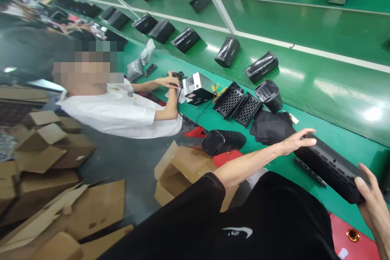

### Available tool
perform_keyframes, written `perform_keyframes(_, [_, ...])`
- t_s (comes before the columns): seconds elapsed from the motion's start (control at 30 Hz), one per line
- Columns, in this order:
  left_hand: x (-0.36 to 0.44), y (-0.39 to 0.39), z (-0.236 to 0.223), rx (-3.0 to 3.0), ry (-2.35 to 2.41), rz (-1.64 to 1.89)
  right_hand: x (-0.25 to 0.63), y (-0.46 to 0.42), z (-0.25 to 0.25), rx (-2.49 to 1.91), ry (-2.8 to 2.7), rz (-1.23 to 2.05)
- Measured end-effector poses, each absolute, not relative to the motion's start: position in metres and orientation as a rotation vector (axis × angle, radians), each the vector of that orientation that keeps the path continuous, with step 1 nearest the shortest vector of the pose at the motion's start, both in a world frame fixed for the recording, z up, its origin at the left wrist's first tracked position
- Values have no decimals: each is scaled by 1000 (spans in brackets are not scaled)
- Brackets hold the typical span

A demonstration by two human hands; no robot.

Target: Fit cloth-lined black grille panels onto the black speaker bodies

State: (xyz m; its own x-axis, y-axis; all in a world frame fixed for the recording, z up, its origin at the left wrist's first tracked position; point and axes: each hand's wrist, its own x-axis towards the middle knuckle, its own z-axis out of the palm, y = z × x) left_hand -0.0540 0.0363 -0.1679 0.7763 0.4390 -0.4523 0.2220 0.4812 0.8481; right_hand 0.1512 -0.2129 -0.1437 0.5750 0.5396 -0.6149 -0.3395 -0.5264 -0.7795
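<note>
1. Hands apart, one at each end of what we handle: our left hand (300, 142) is open with fingers spread at the left end of a long black vented housing (329, 168), though we cannot tell whether it touches. Our right hand (373, 195) curls around the housing's right end.
2. Housing lies at a slant on the green workbench (350, 101), at near right, with a thin black strip (310, 172) just beside it.
3. Grip advice, as we judge it: a piece this long seems steadiest held at both ends, with even pressure.
4. Parts lie to our left: black foam sheets (271, 126), two black grille panels (237, 103), a black cup-shaped shell (269, 96) and a black vented shell (224, 142).
5. Co-worker (122, 113) in a white shirt sits farther left, both hands (172, 82) on a small black item beside an open metal chassis (198, 88). Cardboard boxes (61, 211) cover the floor at near left.
</note>
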Motion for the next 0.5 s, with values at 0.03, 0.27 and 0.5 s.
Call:
perform_keyframes(0.03, [-52, 37, -172, 1046, 721, 117, 154, -212, -145, -1818, -109, 1145])
perform_keyframes(0.27, [-44, 46, -190, 938, 746, 22, 153, -210, -163, -1772, -38, 1111])
perform_keyframes(0.5, [-38, 60, -197, 985, 696, 7, 154, -206, -184, -1637, -33, 1301])
